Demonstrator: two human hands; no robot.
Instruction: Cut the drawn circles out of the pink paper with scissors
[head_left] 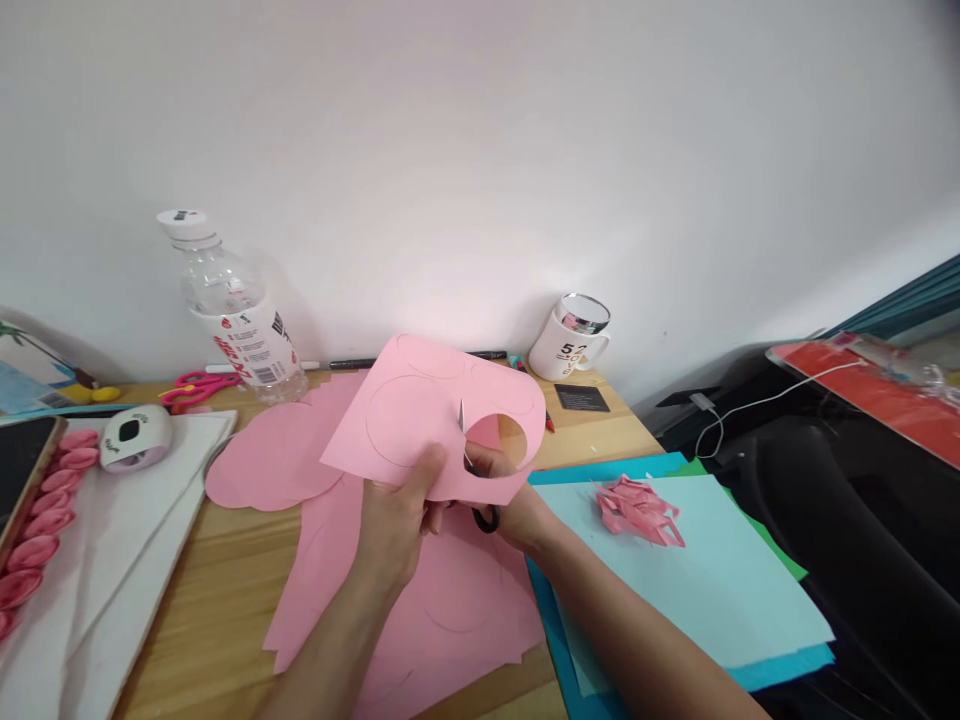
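My left hand pinches the near edge of a sheet of pink paper, thumb on top and fingers beneath. Circles are drawn on this sheet, and a round hole is cut out at its right side. My right hand is partly hidden under the paper and grips a pair of scissors with black handles. One scissor blade pokes up through the sheet at the hole's left edge. Beneath both hands lie more pink sheets with drawn curves. Cut pink rounds lie to the left.
A plastic bottle and a white mug stand by the wall. Pink-handled scissors lie at the back left. Crumpled pink scraps rest on pale blue paper. Rolled pink paper pieces line the far left.
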